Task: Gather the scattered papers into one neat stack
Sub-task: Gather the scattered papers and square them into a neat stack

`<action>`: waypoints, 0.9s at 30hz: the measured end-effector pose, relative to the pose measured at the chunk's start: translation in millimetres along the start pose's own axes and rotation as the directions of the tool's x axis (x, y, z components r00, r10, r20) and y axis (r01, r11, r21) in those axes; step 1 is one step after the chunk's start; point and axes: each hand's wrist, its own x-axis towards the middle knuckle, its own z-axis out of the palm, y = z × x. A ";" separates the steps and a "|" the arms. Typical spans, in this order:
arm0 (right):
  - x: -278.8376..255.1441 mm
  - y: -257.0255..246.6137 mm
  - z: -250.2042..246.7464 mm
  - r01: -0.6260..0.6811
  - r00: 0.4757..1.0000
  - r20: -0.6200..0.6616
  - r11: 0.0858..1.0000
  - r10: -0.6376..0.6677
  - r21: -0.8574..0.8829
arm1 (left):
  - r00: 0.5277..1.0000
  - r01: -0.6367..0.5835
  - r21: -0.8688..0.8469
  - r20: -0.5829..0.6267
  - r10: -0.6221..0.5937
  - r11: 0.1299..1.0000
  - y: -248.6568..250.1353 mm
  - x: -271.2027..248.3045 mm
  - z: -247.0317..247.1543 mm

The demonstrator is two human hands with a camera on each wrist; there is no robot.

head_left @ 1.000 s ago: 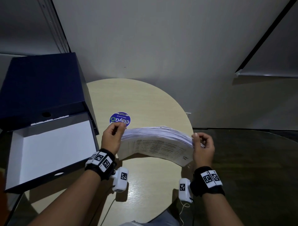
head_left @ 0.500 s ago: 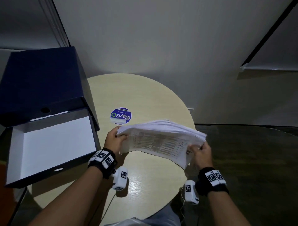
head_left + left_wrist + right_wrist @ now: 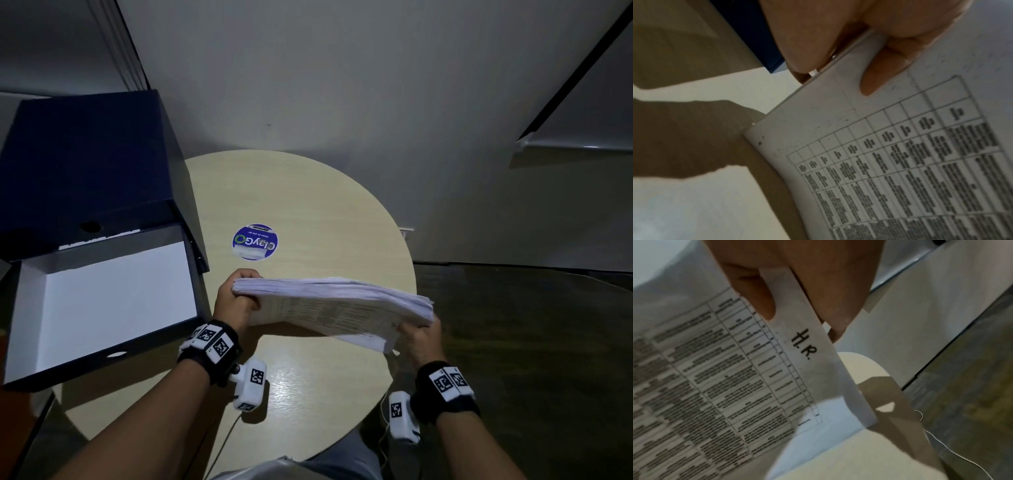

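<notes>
A thick stack of printed papers [image 3: 329,305] hangs lifted above the round beige table [image 3: 308,198], tilted with its printed table side toward me. My left hand [image 3: 236,301] grips the stack's left end, thumb on the near face. My right hand [image 3: 419,337] grips the right end from below. In the left wrist view a finger [image 3: 881,71] lies on the printed sheet [image 3: 900,162]. In the right wrist view fingers [image 3: 760,293] pinch the paper edge [image 3: 803,344] marked "H.R.".
An open dark blue file box [image 3: 96,294] with a white inside stands at the table's left, its lid [image 3: 85,161] raised behind it. A round blue sticker [image 3: 255,241] lies on the table beyond the stack. Dark floor [image 3: 531,342] lies to the right.
The stack tipped from nearly flat to more on edge, its top edge now facing up. My right hand dropped lower and shifted right under the stack's end; the left hand kept its grip.
</notes>
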 end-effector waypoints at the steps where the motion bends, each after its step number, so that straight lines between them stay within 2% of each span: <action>1: -1.2 -1.4 1.2 0.009 1.000 0.001 1.000 -0.009 0.000 | 1.000 -0.010 0.014 0.001 0.010 1.000 -2.5 0.8 -0.1; 7: -2.5 -14.5 10.4 0.089 0.996 -0.009 0.995 -0.089 0.054 | 1.000 0.008 0.016 0.010 -0.008 1.000 8.1 0.1 2.7; 9: -1.8 -12.2 6.8 0.115 0.993 -0.009 0.993 -0.115 0.023 | 0.999 0.032 0.017 0.006 -0.032 0.999 13.5 -5.5 2.7; 13: -2.4 2.0 -3.1 0.092 0.996 -0.004 0.994 -0.092 -0.058 | 0.998 -0.049 -0.010 -0.034 0.048 0.999 4.6 -7.1 -2.4; 17: -1.2 3.2 -1.5 0.092 0.996 0.012 0.994 -0.091 -0.056 | 1.000 0.006 -0.061 -0.022 -0.008 0.998 11.8 -11.9 4.6; 21: -3.4 -7.6 3.7 0.086 0.996 0.017 0.995 -0.085 -0.048 | 0.997 -0.078 0.021 0.017 0.077 0.997 16.6 -9.1 0.7; 24: 2.7 -3.3 2.9 0.074 0.997 -0.006 0.996 -0.074 -0.044 | 0.999 -0.050 0.013 -0.007 0.050 0.999 16.4 -4.2 0.4; 27: 9.7 5.3 7.0 0.071 0.997 -0.019 0.993 -0.074 -0.093 | 0.999 -0.022 0.037 0.026 0.021 0.999 10.2 0.3 5.2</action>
